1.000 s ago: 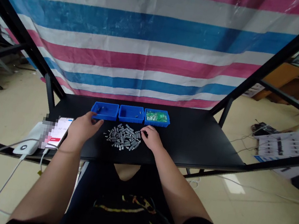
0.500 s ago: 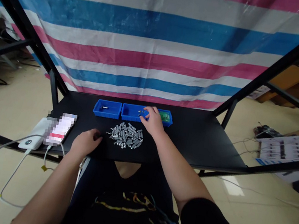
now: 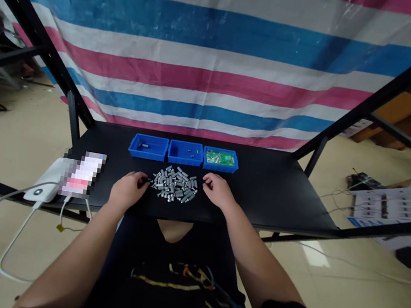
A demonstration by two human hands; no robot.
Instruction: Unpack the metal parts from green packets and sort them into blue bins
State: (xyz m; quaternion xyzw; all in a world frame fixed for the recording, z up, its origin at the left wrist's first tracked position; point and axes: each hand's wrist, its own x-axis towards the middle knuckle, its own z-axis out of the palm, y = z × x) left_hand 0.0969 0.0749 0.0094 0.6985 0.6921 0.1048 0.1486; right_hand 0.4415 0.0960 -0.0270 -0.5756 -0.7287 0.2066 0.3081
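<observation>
A loose pile of small grey and silver metal parts point(image 3: 174, 184), some like cylinders and screws, lies on the black table. At its left edge is my left hand point(image 3: 129, 188), fingers curled and tips drawn together by a small piece; whether they grip it is hard to see. My right hand point(image 3: 219, 190) is just right of the pile, its fingers loosely bent and apart, with nothing visible in them. Behind the pile stand three blue bins: the left bin point(image 3: 147, 155) has a grey cylinder, the middle bin point(image 3: 184, 161) a few small bits, the right bin point(image 3: 220, 168) green boards and silver pieces.
On the table's left side lie a phone point(image 3: 86, 171), partly pixelated, and a white power bank point(image 3: 44, 185) with cables hanging over the edge. A striped sheet point(image 3: 210, 81) hangs behind the black table point(image 3: 261, 195). Black frame bars point(image 3: 310, 155) flank it.
My right hand has come back from over the middle and right bins to the pile's right side. My left hand has shifted slightly right, up to the pile's edge.
</observation>
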